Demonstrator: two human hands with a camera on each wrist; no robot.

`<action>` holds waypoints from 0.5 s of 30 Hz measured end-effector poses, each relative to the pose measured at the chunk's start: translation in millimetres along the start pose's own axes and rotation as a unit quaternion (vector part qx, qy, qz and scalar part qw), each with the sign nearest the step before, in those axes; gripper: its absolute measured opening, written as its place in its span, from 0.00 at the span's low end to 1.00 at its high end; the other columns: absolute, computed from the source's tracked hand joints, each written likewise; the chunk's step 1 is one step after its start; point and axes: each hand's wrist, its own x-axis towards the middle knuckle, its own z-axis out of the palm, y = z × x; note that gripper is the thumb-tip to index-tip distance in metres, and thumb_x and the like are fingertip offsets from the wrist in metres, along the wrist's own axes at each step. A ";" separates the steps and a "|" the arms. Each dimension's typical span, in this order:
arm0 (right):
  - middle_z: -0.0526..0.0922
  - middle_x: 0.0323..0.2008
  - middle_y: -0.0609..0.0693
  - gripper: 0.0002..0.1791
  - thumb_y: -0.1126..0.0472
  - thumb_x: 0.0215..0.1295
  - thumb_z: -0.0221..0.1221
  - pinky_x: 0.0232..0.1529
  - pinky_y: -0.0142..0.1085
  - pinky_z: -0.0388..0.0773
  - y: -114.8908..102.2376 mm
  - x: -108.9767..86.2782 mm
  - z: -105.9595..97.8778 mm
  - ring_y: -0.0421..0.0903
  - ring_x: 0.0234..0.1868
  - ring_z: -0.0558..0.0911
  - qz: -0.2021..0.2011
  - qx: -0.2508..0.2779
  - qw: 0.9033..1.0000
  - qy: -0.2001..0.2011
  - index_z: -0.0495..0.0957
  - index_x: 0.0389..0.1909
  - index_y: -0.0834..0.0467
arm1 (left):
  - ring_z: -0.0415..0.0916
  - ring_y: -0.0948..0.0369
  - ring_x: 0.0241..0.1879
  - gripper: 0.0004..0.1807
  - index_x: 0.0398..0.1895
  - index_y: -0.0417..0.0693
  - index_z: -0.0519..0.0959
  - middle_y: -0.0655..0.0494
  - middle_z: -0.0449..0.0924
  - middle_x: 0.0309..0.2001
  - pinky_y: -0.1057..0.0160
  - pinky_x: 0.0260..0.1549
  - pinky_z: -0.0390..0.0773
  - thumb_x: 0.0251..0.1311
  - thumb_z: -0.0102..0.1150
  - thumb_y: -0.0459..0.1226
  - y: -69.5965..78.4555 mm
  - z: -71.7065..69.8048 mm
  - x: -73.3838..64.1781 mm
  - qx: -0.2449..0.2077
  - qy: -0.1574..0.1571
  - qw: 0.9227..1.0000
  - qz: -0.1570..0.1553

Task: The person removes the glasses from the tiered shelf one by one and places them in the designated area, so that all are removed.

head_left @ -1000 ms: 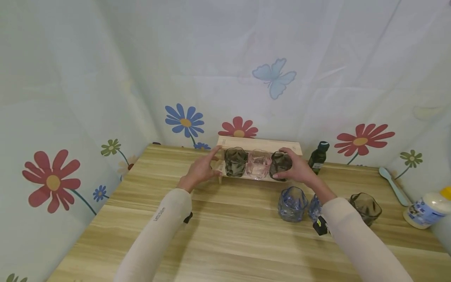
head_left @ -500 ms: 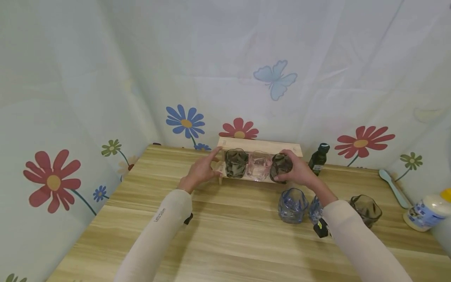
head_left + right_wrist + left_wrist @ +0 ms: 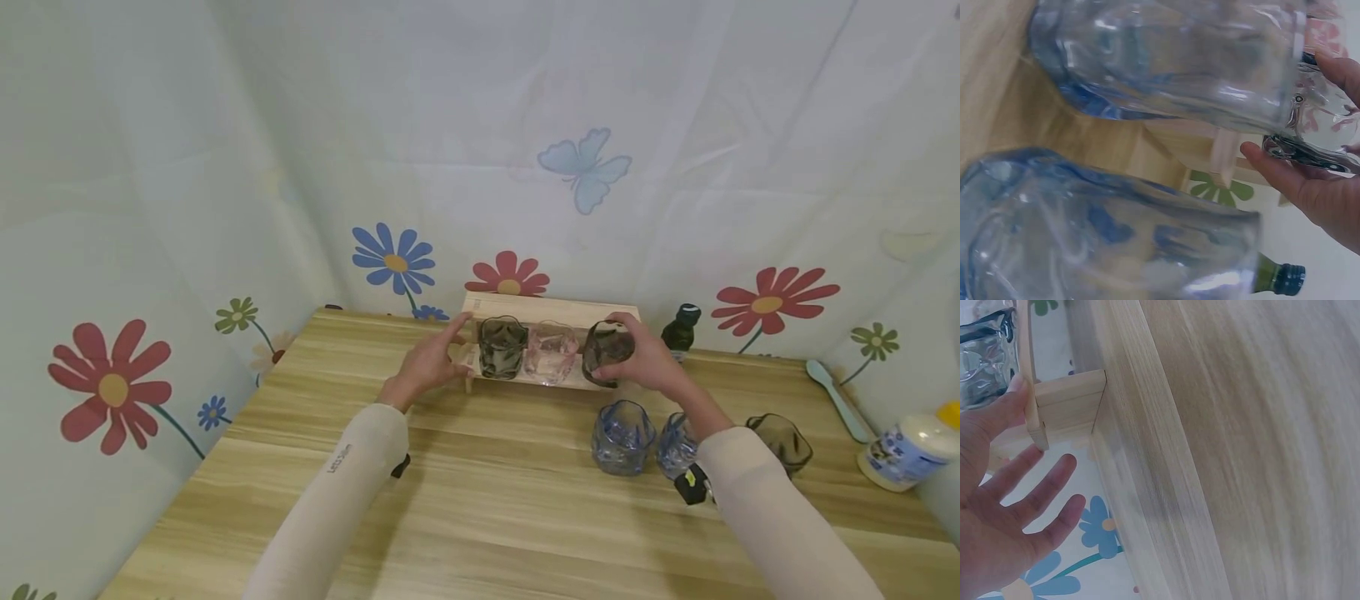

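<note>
A low wooden rack [image 3: 551,308] stands against the back curtain, bearing a smoky grey glass tumbler [image 3: 502,348] at left and a pink glass tumbler [image 3: 551,354] in the middle. At the rack's left end my left hand [image 3: 429,360] holds its edge between thumb and index finger, while the other fingers [image 3: 1054,481] spread free in the left wrist view. My right hand [image 3: 648,358] grips another smoky tumbler [image 3: 606,350] at the rack's right end, thumb in front and fingers behind. Close below the right wrist stand two blue glass tumblers, one [image 3: 622,437] in plain sight and one [image 3: 677,446] partly covered.
A third smoky tumbler [image 3: 780,442] sits beyond the right sleeve. Behind the right hand is a green bottle [image 3: 681,329] with a dark cap. Farther right lie a pale blue spoon [image 3: 836,396] and a white bottle [image 3: 903,454] with a yellow cap.
My right hand has shifted slightly right with the smoky tumbler, widening the gap to the pink one and covering more of the green bottle. My left hand stays at the rack's end.
</note>
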 end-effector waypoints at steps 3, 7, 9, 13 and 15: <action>0.63 0.71 0.70 0.54 0.50 0.53 0.75 0.57 0.64 0.72 -3.6 -2.3 -6.5 0.71 0.69 0.65 0.002 -0.008 1.000 0.002 0.53 0.76 0.53 | 0.83 0.52 0.38 0.56 0.79 0.68 0.49 0.51 0.79 0.64 0.46 0.46 0.80 0.52 0.76 0.44 0.7 -1.0 -0.7 -0.001 0.000 1.000 -0.001; 0.65 0.69 0.71 0.54 0.49 0.52 0.75 0.56 0.64 0.72 -9.3 -7.5 -13.8 0.71 0.67 0.68 0.001 -0.021 1.000 0.006 0.54 0.76 0.52 | 0.83 0.53 0.38 0.56 0.79 0.69 0.49 0.51 0.78 0.64 0.48 0.43 0.80 0.52 0.76 0.44 1.7 -1.9 -1.4 0.000 -0.001 1.000 -0.003; 0.65 0.69 0.70 0.54 0.50 0.53 0.75 0.56 0.64 0.72 -12.0 -10.8 -17.3 0.72 0.66 0.68 -0.002 -0.021 1.000 0.006 0.54 0.76 0.53 | 0.82 0.53 0.37 0.56 0.79 0.69 0.48 0.52 0.78 0.65 0.48 0.43 0.80 0.53 0.76 0.44 1.8 -1.7 -1.4 0.002 -0.002 1.000 -0.004; 0.64 0.70 0.68 0.53 0.51 0.53 0.75 0.56 0.63 0.72 -16.9 -18.5 -23.7 0.71 0.66 0.68 -0.006 -0.010 1.000 0.002 0.55 0.76 0.53 | 0.83 0.53 0.37 0.56 0.79 0.69 0.48 0.51 0.78 0.65 0.47 0.46 0.80 0.52 0.76 0.44 1.7 -0.8 -1.1 0.002 -0.003 1.000 -0.005; 0.64 0.70 0.68 0.53 0.51 0.53 0.75 0.56 0.64 0.72 -18.9 -22.4 -26.6 0.71 0.66 0.68 -0.010 -0.006 1.000 0.002 0.55 0.76 0.53 | 0.83 0.52 0.38 0.56 0.79 0.69 0.48 0.51 0.78 0.64 0.46 0.47 0.79 0.52 0.76 0.44 1.5 -0.3 -0.9 0.003 -0.002 1.000 -0.004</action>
